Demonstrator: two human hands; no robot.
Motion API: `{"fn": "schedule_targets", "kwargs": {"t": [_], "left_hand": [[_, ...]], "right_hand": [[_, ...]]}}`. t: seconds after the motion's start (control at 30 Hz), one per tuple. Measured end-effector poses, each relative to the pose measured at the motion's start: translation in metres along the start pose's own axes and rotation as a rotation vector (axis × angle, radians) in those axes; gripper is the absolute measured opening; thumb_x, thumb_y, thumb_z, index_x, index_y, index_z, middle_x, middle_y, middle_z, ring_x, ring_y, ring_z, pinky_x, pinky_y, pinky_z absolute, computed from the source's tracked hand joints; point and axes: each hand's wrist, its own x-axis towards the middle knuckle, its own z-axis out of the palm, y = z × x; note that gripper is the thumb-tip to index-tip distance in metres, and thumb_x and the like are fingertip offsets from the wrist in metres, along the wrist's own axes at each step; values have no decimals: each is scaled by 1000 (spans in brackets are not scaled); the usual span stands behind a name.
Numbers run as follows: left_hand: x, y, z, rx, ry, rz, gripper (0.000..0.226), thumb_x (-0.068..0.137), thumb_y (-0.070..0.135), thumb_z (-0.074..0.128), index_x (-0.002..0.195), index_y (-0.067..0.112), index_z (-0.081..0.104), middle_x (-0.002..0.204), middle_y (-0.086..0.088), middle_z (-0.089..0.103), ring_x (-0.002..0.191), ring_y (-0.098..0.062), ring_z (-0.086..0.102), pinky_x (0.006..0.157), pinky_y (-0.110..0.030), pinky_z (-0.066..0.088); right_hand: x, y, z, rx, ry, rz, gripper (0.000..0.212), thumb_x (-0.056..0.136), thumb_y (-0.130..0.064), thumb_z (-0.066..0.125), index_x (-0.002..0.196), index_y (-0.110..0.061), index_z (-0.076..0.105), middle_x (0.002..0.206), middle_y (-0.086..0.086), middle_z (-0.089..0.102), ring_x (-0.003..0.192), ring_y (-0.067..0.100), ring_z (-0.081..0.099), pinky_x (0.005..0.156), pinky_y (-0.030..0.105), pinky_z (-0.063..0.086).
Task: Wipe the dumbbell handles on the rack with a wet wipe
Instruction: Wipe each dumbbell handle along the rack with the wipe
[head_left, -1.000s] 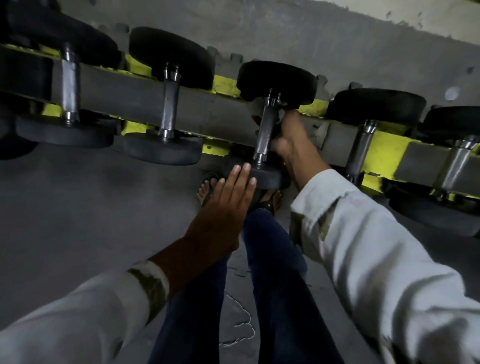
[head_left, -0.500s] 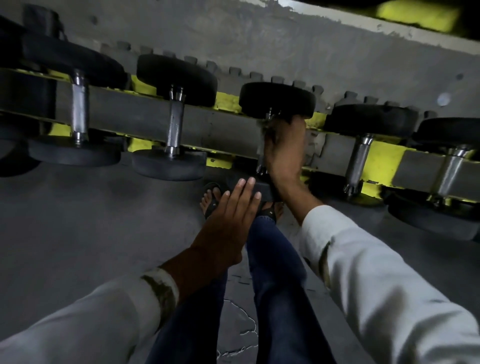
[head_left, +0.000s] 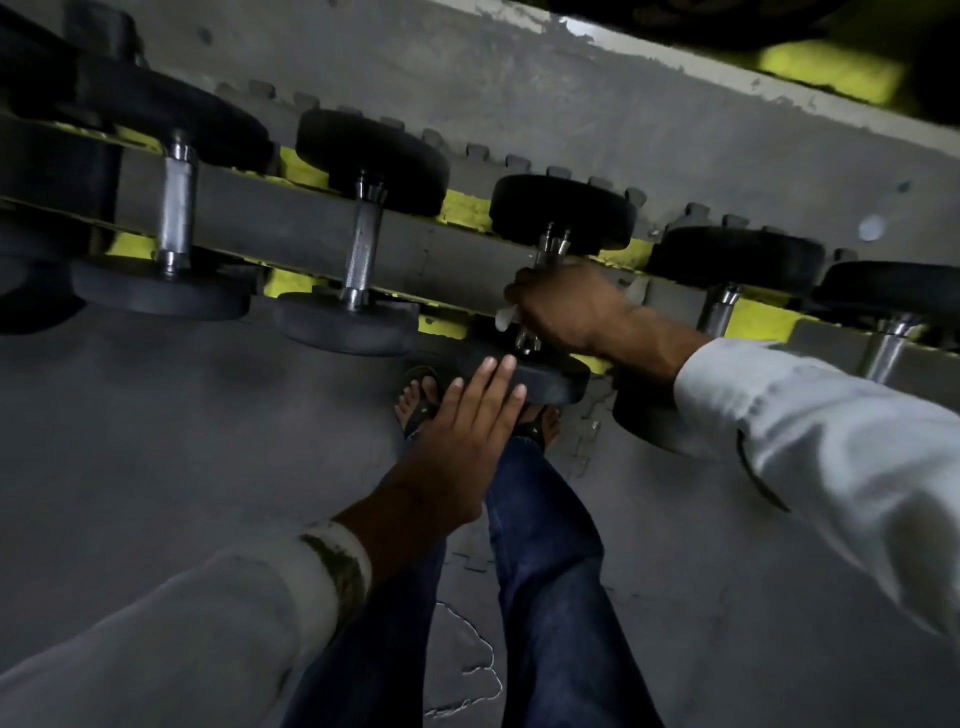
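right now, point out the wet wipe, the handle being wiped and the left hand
wet wipe (head_left: 505, 316): head view, white corner poking from the grip
handle (head_left: 554, 248): head view, bare metal above the grip
left hand (head_left: 462, 431): head view, back of the hand

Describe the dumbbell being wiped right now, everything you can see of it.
The dumbbell lies across the yellow-and-grey rack. Two round black heads, rubber by the look, joined by a shiny metal handle. The right hand grips the handle's middle with a white wet wipe poking out; only the handle's ends show. The left hand, fingers straight, touches the near head.
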Motion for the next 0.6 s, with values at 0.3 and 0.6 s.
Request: {"fn": "schedule_targets", "kwargs": {"t": [0.3, 0.6], "left_hand": [[2, 3, 2, 6, -12, -35, 112, 96, 48, 55, 154, -4, -26, 156, -34, -37, 152, -49, -19, 126, -58, 4], [0, 6, -1, 30, -26, -52, 104, 100, 43, 47, 151, -5, -30, 156, -35, -36, 152, -50, -20, 126, -59, 6]], "right_hand": [[25, -30, -16, 35, -339, 15, 34, 100, -40, 53, 112, -14, 70, 117, 11, 69, 105, 31, 67, 75, 32, 45], [-50, -15, 14, 462, 57, 136, 13, 88, -30, 54, 96, -23, 62, 101, 6, 64, 86, 32, 65, 65, 42, 54]]}}
